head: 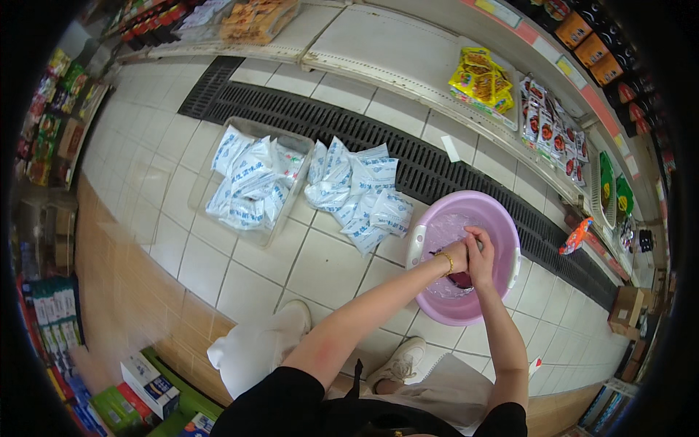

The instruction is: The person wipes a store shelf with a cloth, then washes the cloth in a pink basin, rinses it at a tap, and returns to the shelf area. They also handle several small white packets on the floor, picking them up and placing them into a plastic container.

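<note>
My left hand [456, 255], with a gold bracelet at its wrist, and my right hand [481, 259] are pressed together over a round purple plastic basin [505, 232]. Between and below them shows a dark red, wet-looking cloth [462, 280], mostly hidden by the fingers. Both hands appear closed around it. Rippling clear water [437, 226] lies in the basin, which has white handles and stands on the tiled floor. Left of the basin lies a pile of white plastic pouches [355, 185] with blue print. More such pouches [246, 185] fill a clear plastic bin [267, 238].
A black drain grate [338, 123] runs along the floor under a white metal shelf [382, 38]. On that shelf sit yellow snack packets [480, 79] and red-and-white packets [551, 125]. My shoes [401, 360] are close to the basin. A cardboard box [625, 310] stands at right.
</note>
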{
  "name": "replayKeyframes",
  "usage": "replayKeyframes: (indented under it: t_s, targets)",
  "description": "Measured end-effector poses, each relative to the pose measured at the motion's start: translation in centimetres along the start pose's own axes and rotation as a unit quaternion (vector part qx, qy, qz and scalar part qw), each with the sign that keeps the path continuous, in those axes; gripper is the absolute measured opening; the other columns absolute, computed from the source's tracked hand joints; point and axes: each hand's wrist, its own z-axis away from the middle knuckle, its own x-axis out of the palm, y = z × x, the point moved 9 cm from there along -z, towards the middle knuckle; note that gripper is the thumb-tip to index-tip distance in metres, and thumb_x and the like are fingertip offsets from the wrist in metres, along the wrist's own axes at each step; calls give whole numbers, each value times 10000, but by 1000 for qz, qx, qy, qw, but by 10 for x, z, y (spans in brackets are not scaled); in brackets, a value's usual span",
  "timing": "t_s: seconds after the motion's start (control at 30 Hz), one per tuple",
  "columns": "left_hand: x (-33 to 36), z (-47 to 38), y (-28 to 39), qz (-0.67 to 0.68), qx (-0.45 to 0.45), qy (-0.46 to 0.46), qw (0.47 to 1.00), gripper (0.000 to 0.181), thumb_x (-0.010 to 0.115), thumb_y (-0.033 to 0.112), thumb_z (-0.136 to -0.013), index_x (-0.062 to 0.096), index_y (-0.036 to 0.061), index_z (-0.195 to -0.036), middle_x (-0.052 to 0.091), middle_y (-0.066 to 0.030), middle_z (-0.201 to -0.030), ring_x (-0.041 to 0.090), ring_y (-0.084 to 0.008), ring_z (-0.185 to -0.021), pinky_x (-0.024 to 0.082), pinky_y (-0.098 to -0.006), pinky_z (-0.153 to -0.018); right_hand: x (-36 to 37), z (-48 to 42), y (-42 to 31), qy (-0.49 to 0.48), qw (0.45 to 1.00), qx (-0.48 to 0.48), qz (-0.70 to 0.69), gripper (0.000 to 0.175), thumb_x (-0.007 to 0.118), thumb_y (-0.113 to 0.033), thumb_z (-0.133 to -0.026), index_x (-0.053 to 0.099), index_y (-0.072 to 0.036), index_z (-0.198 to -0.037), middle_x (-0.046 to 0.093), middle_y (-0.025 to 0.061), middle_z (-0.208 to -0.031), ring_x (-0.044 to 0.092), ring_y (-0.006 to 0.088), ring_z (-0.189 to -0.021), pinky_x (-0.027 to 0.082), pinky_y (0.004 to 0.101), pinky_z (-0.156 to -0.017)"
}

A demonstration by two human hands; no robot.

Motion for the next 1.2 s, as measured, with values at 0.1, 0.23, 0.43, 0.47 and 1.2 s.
replayKeyframes:
  t_s: [0.1,0.23,0.43,0.47,1.2]
  targets:
    - [-9,9,-3,10,-81,63,995,215,536,193,-771,620,58,-916,633,-187,-873,601,-354,-848,471,-422,-750,-6,-1,25,61,997,39,-29,122,465,-96,-884,570,-38,-907,474,-15,-707,440,72,-661,376,215,-622]
    - [-7,20,-4,-114,-73,90,987,185,489,180,-789,612,64,-865,631,-179,-782,611,-355,-750,479,-441,-673,-9,0,81,114,975,138,-132,141,435,-124,-898,558,-57,-885,440,-23,-693,380,65,-615,344,217,-579]
    - [4,17,-22,-155,-100,62,981,199,563,185,-725,630,103,-894,633,-179,-801,611,-349,-783,482,-435,-687,2,-3,97,-16,952,252,-171,278,508,-231,-842,527,-85,-1077,511,22,-821,481,107,-765,397,240,-697]
    - [1,16,-29,-112,-123,49,985,213,570,200,-717,645,93,-885,627,-205,-827,602,-361,-823,477,-444,-706,0,0,84,-55,957,232,-167,341,516,-245,-831,513,-81,-1129,533,45,-887,503,124,-834,409,250,-755]
    - [-5,-6,8,-418,-86,-97,899,200,529,187,-764,670,72,-847,636,-168,-898,608,-327,-875,481,-406,-744,-10,11,28,-79,908,-94,400,73,560,-102,-649,621,-63,-662,617,152,-648,630,270,-604,506,383,-524]
